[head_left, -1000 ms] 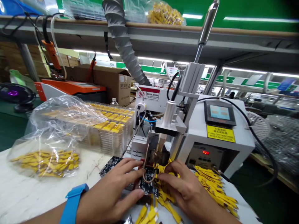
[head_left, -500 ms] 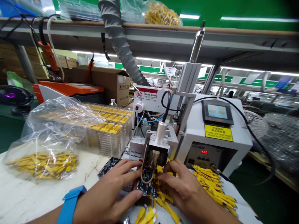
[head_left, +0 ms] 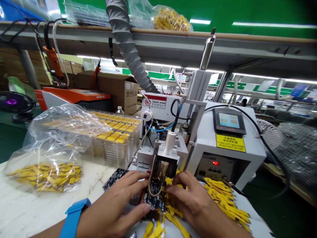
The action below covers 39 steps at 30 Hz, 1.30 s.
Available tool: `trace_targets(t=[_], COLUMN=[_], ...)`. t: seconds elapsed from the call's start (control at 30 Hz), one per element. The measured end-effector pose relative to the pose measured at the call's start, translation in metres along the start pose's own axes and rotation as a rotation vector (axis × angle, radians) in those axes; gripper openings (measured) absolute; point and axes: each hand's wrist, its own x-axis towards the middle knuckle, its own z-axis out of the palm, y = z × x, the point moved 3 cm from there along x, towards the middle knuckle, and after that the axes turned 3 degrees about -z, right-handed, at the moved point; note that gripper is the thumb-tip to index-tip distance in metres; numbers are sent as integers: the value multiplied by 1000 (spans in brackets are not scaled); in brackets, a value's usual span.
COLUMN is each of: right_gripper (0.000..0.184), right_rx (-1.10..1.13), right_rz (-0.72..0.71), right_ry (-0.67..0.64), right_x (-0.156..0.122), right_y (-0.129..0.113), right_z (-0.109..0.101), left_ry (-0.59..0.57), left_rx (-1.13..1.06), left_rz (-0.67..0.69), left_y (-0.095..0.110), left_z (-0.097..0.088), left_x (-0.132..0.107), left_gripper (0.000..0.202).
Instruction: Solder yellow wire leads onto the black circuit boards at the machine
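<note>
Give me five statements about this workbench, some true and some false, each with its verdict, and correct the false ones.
1. The left hand wears a blue wristband. True.
2. The machine's touchscreen is dark. False: it is lit.
3. The right hand and the left hand both hold a black circuit board. True.
4. The yellow components at the left lie in a cardboard box. False: they lie in a clear plastic bag.
5. A yellow warning label sits below the touchscreen. True.
</note>
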Motion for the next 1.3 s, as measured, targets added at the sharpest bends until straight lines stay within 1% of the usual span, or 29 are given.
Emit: trace_targets(t=[0.27,0.43,0.5,0.57,0.63,0.7,0.73,0.83,0.87,0.93,1.0,1.07,1.3], right_gripper=[31,35,35,34,36,40,42,36,31,27,23,19,21], right_rx=[-5,21,4,-16,-58,-147,-207,-432,-504,-575,-592,-596,-593], right_rz=[1,-11,-11,11,77,206,296,558,633,745,797,814,776], right_ry=[-7,17,4,-47,-131,-230,-291,-450,-508,-585,-620,-631,-625], right_x=[0,1,1,0,0,-2,-4,-14,-18,-25,-28,-28,-26], right_y=[2,0,-1,0,4,12,18,34,38,42,42,41,42], right_z=[-1,-3,-3,-6,-13,-26,-34,-63,-71,-83,-88,-86,-70], left_ry=[0,19,23,39,58,69,71,92,101,114,111,100,67], left_rx=[-1,44,69,95,120,143,153,181,188,190,177,168,135], left_rz=[-14,8,17,24,28,35,36,44,47,55,55,48,33], left_y=[3,1,-3,-7,-10,-13,-14,-17,-18,-19,-19,-16,-3], left_z=[-3,-1,1,2,3,3,3,5,5,6,6,4,-3], left_x=[4,2,0,-2,-3,-4,-4,-6,-6,-6,-6,-5,-1], left_gripper=[43,43,44,45,45,45,45,47,48,48,47,45,37])
